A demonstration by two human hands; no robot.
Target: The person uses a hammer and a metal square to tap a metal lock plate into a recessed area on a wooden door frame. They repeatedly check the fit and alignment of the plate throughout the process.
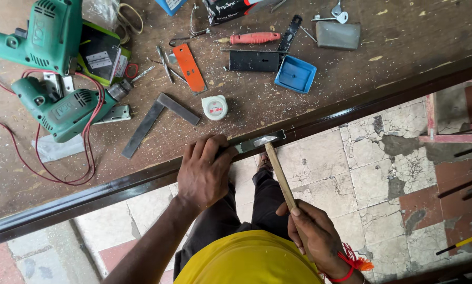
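My left hand [207, 171] grips a chisel whose metal blade [245, 147] lies along the dark edge of a wooden door slab [115, 184], by a shallow cut-out. My right hand [315, 234] is closed around the wooden handle of a hammer [279, 171]. The hammer's steel head [265, 140] rests at the end of the chisel. A red thread bracelet sits on my right wrist.
On the slab lie two green electric drills [57, 108] with red cable, a steel try square [157, 118], a white tape measure [214, 107], an orange-handled tool [188, 67], a red-handled screwdriver [254, 38], a black plate and a blue tray [295, 74]. Cracked floor tiles show below.
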